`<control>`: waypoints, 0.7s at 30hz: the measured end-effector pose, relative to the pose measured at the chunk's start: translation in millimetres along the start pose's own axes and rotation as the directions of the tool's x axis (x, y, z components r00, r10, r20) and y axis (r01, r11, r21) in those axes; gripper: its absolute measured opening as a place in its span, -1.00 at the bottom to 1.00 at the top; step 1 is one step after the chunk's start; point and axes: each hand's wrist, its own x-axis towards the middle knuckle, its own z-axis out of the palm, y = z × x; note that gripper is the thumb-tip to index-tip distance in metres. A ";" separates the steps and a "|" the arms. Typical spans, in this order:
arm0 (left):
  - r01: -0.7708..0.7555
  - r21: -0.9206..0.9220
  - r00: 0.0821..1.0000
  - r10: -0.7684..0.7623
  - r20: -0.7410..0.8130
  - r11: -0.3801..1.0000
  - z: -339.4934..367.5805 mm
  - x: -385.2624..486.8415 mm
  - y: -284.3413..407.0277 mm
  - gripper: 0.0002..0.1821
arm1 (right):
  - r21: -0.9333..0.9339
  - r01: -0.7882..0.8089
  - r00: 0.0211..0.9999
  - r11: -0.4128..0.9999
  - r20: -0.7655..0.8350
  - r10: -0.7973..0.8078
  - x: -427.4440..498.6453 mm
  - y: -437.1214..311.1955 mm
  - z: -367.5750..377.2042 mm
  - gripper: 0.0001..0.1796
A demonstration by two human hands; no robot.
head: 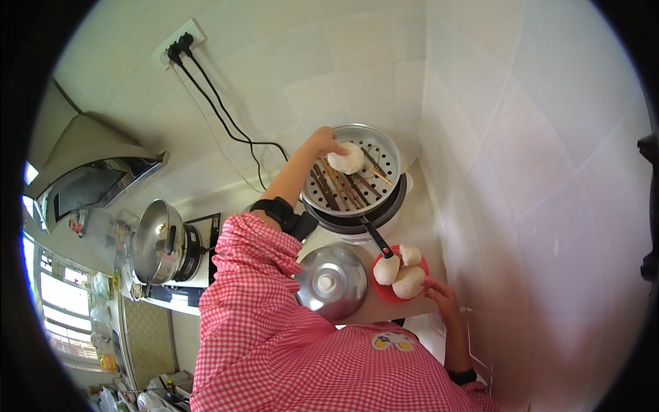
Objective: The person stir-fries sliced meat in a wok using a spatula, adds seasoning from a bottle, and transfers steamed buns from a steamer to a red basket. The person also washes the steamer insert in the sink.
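Observation:
My left hand (325, 142) holds a round white bun (346, 158) at the far side of a perforated metal steamer tray (320, 194). Several thin brown sticks (340, 183) lie across the tray's holes under and around the bun. The steamer tray rests tilted on a dark pan (395, 202) with a black handle (377, 238). Lower right, a red bowl (387, 295) contains three white buns (409, 282). My right hand (441, 297) is at this bowl's right side with its fingers apart, fingertips by the nearest bun; whether they touch it is unclear.
A domed metal lid (332, 283) with a pale knob lies left of the red bowl. Black cables (225, 114) run from a wall socket (180, 44) down behind the tray. Tiled walls (479, 206) close in at the back and right. Leftward, a large metal wok (157, 242) sits on a cooker.

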 end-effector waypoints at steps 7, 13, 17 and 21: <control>-0.301 -0.454 0.897 0.088 -0.433 0.838 -19.4 -86.9 9.1 -0.59 | -0.430 -0.029 0.981 0.902 -0.186 -0.057 40.0 -71.3 31.0 -0.69; -0.460 -0.374 0.835 0.249 -0.491 0.805 2.6 -190.0 -25.3 -0.41 | -0.540 0.507 0.845 0.672 0.156 -0.512 102.0 -174.1 100.4 -0.62; -0.321 -0.560 0.888 0.038 -0.458 0.764 38.9 -238.9 -72.2 -0.28 | -0.916 0.389 0.785 0.097 0.274 -0.556 172.6 -221.6 151.7 -0.55; -0.236 -0.675 0.907 -0.091 -0.411 0.699 73.4 -278.8 -116.7 -0.42 | -0.967 0.117 0.934 -0.227 0.185 -0.305 208.6 -231.6 183.6 -0.56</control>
